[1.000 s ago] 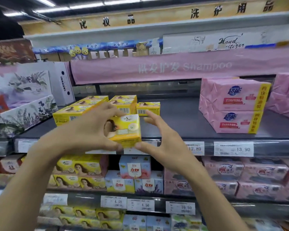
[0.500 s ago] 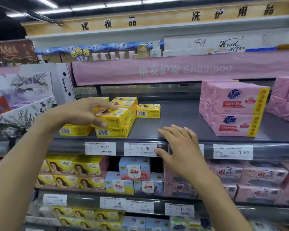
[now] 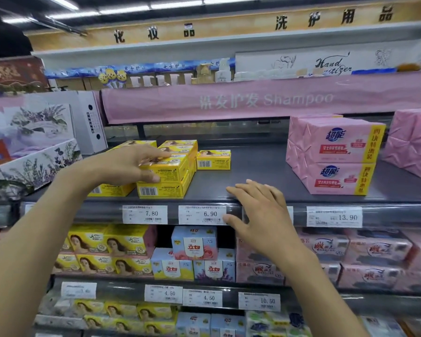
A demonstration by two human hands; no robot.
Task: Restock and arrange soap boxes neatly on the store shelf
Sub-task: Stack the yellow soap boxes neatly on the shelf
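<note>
Yellow soap boxes stand in short stacks on the dark shelf. My left hand grips the top yellow soap box, which rests on a lower yellow box at the shelf front. More yellow boxes sit behind, and a single yellow box stands to the right of them. My right hand lies flat on the shelf's front edge, fingers spread, holding nothing.
Pink soap packs are stacked at the right of the same shelf, floral gift boxes at the left. Price tags line the edge. Lower shelves hold yellow, blue and pink boxes. A pink shampoo banner hangs above.
A second ago both hands held the yellow box in front of the shelf. The left hand has set it on the front stack; the right hand has dropped to the shelf edge.
</note>
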